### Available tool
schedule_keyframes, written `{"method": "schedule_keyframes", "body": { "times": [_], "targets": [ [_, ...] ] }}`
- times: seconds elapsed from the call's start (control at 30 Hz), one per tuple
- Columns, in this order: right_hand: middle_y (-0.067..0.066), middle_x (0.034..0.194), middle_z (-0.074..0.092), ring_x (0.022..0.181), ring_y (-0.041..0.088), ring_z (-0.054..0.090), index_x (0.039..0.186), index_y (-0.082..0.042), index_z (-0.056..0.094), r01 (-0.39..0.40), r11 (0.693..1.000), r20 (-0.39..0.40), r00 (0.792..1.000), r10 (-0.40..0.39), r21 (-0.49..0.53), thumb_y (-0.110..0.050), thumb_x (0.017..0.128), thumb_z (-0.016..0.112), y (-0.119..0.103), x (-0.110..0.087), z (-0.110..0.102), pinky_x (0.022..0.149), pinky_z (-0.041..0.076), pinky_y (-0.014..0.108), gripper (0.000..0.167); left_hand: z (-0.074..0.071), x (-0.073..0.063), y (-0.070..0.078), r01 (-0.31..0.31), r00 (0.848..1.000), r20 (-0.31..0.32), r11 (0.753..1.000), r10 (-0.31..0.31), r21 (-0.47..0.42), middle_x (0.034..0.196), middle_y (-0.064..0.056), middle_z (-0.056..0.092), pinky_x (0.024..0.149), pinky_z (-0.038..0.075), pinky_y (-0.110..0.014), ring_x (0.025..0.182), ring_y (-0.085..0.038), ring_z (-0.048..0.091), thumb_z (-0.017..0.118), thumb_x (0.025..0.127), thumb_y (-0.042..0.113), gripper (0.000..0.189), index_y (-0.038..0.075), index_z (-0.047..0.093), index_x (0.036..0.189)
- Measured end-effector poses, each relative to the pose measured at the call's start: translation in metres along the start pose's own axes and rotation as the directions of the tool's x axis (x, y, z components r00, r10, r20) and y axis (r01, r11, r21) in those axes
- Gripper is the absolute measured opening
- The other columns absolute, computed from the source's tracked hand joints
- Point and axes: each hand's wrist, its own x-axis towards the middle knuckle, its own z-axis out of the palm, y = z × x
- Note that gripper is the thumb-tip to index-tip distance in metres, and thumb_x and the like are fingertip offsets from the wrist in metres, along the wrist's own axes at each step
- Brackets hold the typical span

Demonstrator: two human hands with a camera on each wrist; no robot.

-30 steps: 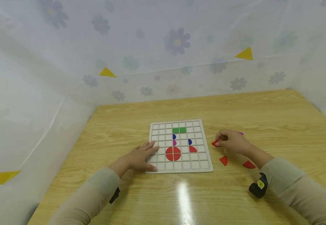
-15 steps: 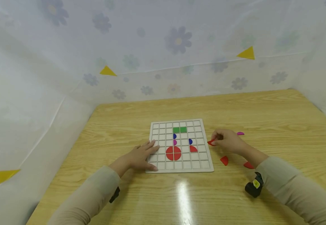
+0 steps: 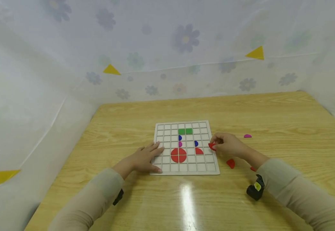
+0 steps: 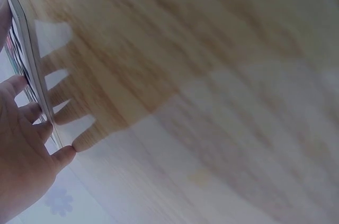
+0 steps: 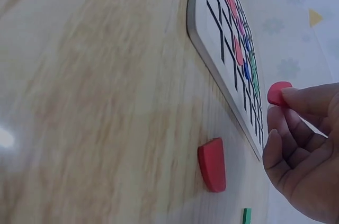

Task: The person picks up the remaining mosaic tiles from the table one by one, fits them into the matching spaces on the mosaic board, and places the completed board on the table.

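Note:
A white grid board (image 3: 194, 168) lies on the wooden table. My left hand (image 3: 145, 158) rests on its left edge with the fingers spread and straight; in the left wrist view the fingertips (image 4: 33, 110) are along the board's rim. Between thumb and fingers my right hand (image 3: 229, 144) pinches a red quarter-circle piece (image 3: 212, 146), held over the board's right edge. On the board sit a circle of red quarter pieces (image 3: 178, 155), a single red quarter piece (image 3: 199, 151), two green squares (image 3: 185, 131), two blue half-circles (image 3: 196, 143) and a magenta half-circle (image 3: 180, 144).
Right of the board lie a loose red piece (image 3: 230, 163), another red piece (image 3: 252, 168) partly hidden by the right forearm, and a magenta half-circle (image 3: 247, 136). A small green piece (image 5: 247, 216) shows in the right wrist view. A flowered sheet (image 3: 167, 64) hangs behind the table.
My right hand has moved left with the red quarter-circle piece, from beside the board to over its right edge. The loose magenta half-circle has come into full view. My left hand stays put.

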Motion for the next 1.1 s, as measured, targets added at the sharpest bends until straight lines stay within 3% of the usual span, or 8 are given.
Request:
{"method": "schedule_keyframes", "body": {
  "times": [0.23,0.5,1.1],
  "targets": [
    [0.005,0.076,0.049,0.069,0.019,0.042,0.102,-0.002,0.06,0.028,1.0,0.04,0.999,-0.028,0.003,-0.001,0.08,0.054,-0.004,0.003,0.003,0.06,0.038,0.029,0.023,0.001,0.001,0.0,-0.005,1.0,0.003,1.0,0.005,-0.001,0.144,0.0,0.004,0.099,0.01,-0.047,0.13,-0.02,0.0,0.051,0.07,0.064,0.086,0.024,0.019,0.139],
    [0.005,0.078,0.05,0.07,0.019,0.044,0.102,-0.005,0.06,0.015,1.0,0.075,0.997,-0.016,0.008,-0.002,0.081,0.054,-0.011,0.009,0.007,0.059,0.04,0.029,0.022,0.001,0.001,-0.001,-0.008,1.0,-0.001,1.0,0.008,-0.007,0.144,0.0,0.003,0.099,0.009,-0.047,0.13,-0.021,-0.001,0.051,0.07,0.064,0.086,0.024,0.018,0.139],
    [0.004,0.076,0.052,0.069,0.018,0.047,0.093,-0.006,0.06,0.025,0.999,0.002,1.0,-0.025,0.023,-0.006,0.08,0.057,-0.015,0.019,0.019,0.055,0.041,0.028,0.014,0.002,0.001,-0.001,-0.004,1.0,-0.001,1.0,0.004,-0.01,0.144,0.0,0.004,0.099,0.009,-0.047,0.13,-0.02,-0.001,0.05,0.07,0.064,0.086,0.024,0.018,0.139]
  ]
}}
